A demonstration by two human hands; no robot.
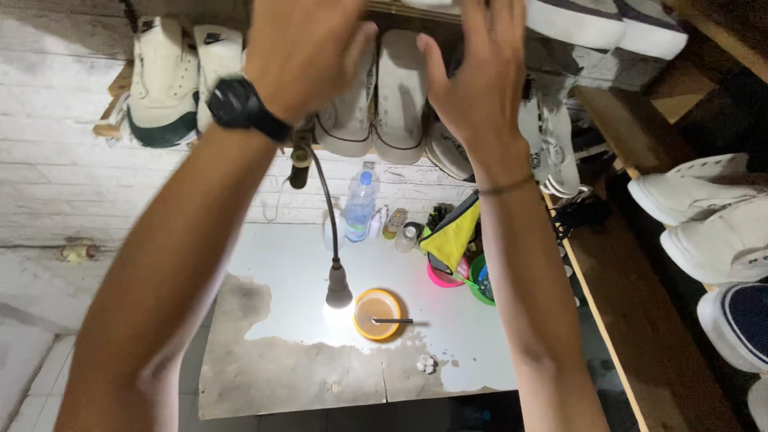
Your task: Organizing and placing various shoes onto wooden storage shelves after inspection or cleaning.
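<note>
You reached up with both hands, left hand [308,52] and right hand [478,84] spread open, fingers flat against the white sneakers [374,100] shelved above the lamp [338,292].

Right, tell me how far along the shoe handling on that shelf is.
Done: several white shoes already sit in a row on the wooden shelf. In hand: the left hand and right hand are both raised to a white pair in the middle, touching it. Left: whether the pair goes up or comes down cannot be told; the orange bowl with its tool waits under the lamp.
</note>
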